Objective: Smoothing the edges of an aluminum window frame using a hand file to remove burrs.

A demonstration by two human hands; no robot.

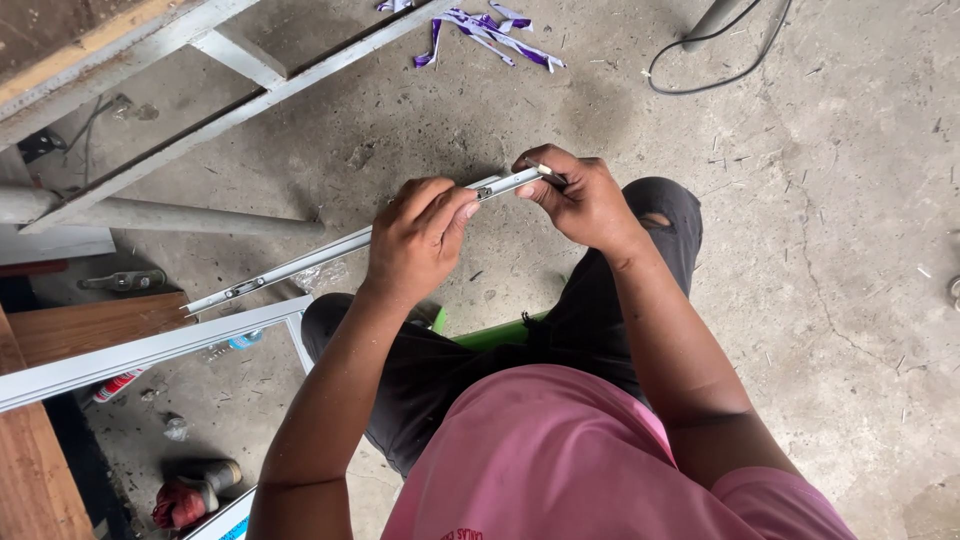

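Note:
A long, thin silver metal strip (300, 265) runs from lower left up to the right, held above the concrete floor. My left hand (415, 240) grips it near its right part, thumb pressed on its top. My right hand (580, 200) pinches the strip's right end between thumb and fingers, with a small dark piece at the fingertips. I am seated, knees in black trousers under the hands, a pink shirt below.
A white aluminium frame (150, 348) lies at the left over the floor. A grey frame (230, 105) and a pipe (170, 215) lie at upper left. Purple-white tape scraps (490, 35) and a black cable (720, 55) lie at the top. Wooden boards (60, 330) sit at the left.

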